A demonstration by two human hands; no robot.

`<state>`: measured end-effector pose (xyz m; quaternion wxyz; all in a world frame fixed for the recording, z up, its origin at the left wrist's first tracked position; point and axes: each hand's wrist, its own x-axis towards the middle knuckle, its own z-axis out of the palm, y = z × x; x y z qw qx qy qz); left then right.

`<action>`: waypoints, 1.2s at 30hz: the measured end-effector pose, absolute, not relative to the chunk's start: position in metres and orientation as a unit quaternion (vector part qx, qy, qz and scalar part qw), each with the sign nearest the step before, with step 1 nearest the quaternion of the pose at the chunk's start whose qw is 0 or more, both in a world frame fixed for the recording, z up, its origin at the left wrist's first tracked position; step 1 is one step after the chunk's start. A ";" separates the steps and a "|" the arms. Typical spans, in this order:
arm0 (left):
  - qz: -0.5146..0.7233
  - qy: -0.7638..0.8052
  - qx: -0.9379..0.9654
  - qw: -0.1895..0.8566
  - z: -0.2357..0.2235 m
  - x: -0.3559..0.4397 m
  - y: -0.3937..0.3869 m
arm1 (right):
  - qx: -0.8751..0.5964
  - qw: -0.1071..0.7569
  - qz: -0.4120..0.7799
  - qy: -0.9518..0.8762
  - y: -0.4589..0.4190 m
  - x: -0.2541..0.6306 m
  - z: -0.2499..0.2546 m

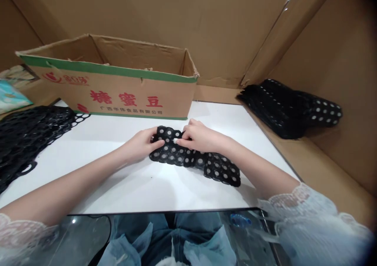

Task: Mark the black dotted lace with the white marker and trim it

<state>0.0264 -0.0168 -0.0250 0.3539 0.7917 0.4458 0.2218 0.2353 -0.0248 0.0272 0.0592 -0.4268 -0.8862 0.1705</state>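
Observation:
A black strip with rows of pale round dots (222, 168) lies partly folded on the white table, its layers overlapping in the middle. I cannot tell whether the dots are holes or pale discs. My left hand (147, 141) grips the strip's left end, thumb on top and the other fingers behind it. Closed at the upper edge, my right hand (197, 135) pinches the folded part, its thumb pressed near the left thumb. The strip's right end passes below my right wrist and rests on the table.
Behind my hands stands an open cardboard box (126, 97) with a green rim and red print. Black sheets with round holes (32, 136) are piled at left. At right, a stack of black dotted pieces (282, 109) lies on cardboard. The white table (129, 191) ends near my lap.

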 end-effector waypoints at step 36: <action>0.115 0.433 0.878 0.168 -0.016 0.017 -0.011 | -0.434 0.146 0.231 -0.859 -0.015 0.215 -0.018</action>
